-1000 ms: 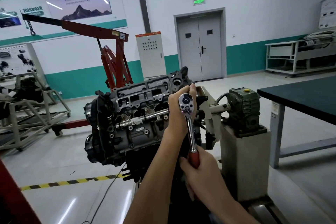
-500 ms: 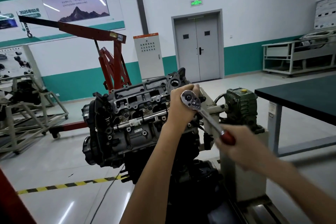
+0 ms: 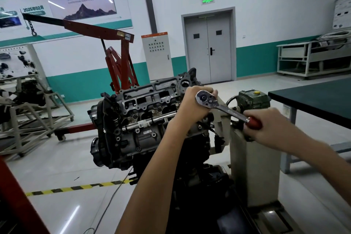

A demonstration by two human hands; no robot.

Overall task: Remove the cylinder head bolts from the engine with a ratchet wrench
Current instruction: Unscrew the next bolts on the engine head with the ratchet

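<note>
Red-handled ratchet wrench (image 3: 228,111) sits at the right end of the engine (image 3: 144,135) | left hand (image 3: 191,107) curls round its shiny head | right hand (image 3: 269,129) grips the red handle, low and right.

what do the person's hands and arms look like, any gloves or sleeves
No gloves: the left hand and right hand are bare, with no ring, watch or wristband showing. The left forearm and right forearm are bare too, to the edge of the picture; no sleeve is in view.
</note>
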